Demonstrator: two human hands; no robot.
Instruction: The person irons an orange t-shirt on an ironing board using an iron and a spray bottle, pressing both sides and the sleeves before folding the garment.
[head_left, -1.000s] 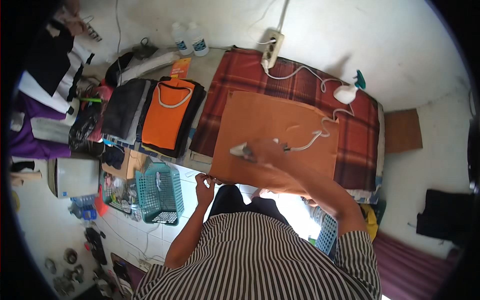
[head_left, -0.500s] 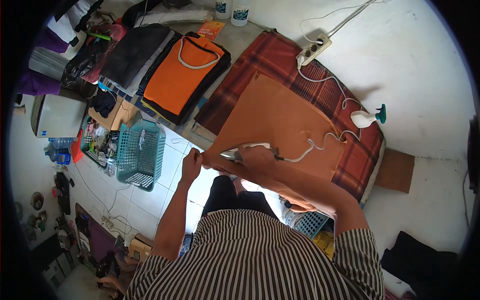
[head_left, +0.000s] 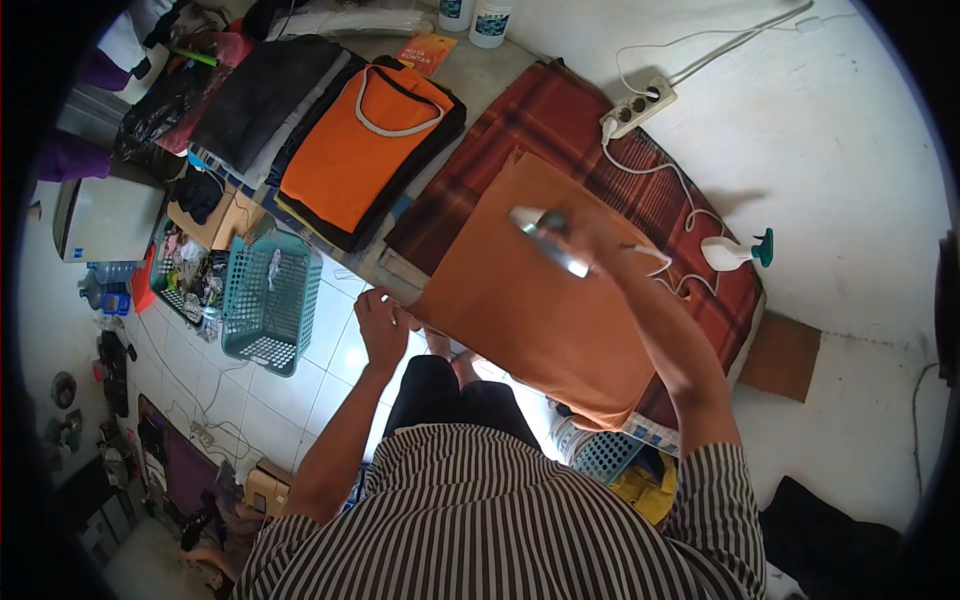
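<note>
My right hand (head_left: 580, 240), smeared by motion, is closed round the handle of a clothes iron (head_left: 572, 264). The iron is over the upper middle of a brown-orange cloth (head_left: 520, 300) spread on the table; whether it touches the cloth is unclear. White cord runs from beside my right wrist toward the wall. At the near left corner of the cloth is my left hand (head_left: 382, 328), its fingers bent and loosely apart. Its fingertips are close to the cloth's edge, and no grip on it shows.
Under the cloth lies a red plaid blanket (head_left: 460, 190). A spray bottle (head_left: 728, 252) stands at the right, and a power strip (head_left: 640, 107) is by the wall. Folded clothes, topped by an orange garment (head_left: 360, 150), are at the left. A green basket (head_left: 270, 310) is on the floor.
My right hand has carried the iron away from the near edge, up and to the right over the cloth. My left hand has loosened from the cloth's corner. The cloth's near edge now lies flatter.
</note>
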